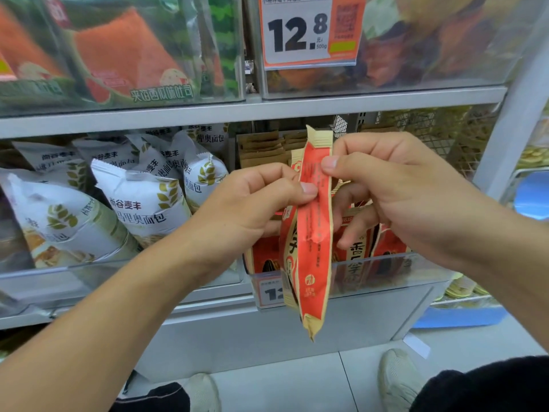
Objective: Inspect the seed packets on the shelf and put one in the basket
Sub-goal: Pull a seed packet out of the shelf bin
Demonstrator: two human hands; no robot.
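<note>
Centre frame: your left hand (pixel 252 200) and right hand (pixel 383 185) pinched a red seed packet (pixel 315 233) edge-on; turning its face toward you would have helped.

Red-orange seed packet (pixel 314 233) edged tan; white bread bags (pixel 142 203) bear gold wheat.

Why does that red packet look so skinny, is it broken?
Not broken. Both hands, left hand and right hand, hold the red packet edge-on, so only its thin side shows. No tear or spill is visible.
</note>
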